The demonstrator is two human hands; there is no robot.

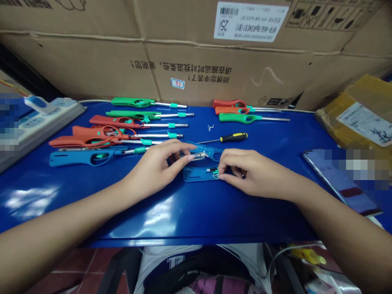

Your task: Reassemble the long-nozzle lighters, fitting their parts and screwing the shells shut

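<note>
Between the thumb and fingers of my left hand (167,161) is a small clear fuel tank (199,156) with a metal end. My right hand (251,171) pinches small green and black parts with a thin wire (215,173), set in a blue lighter handle half (196,174) lying on the table. Behind it lies another blue handle half (211,151), partly hidden by my hands. A screwdriver (234,137) with a black and yellow handle rests just beyond, its shaft pointing left.
Several gas lighters in green, red and blue (92,141) lie at the left. Three more lighters (235,110) are at the back right. A power strip (39,122) stands far left, a phone (337,179) and a taped parcel (358,114) at right. A cardboard wall (107,69) closes the back.
</note>
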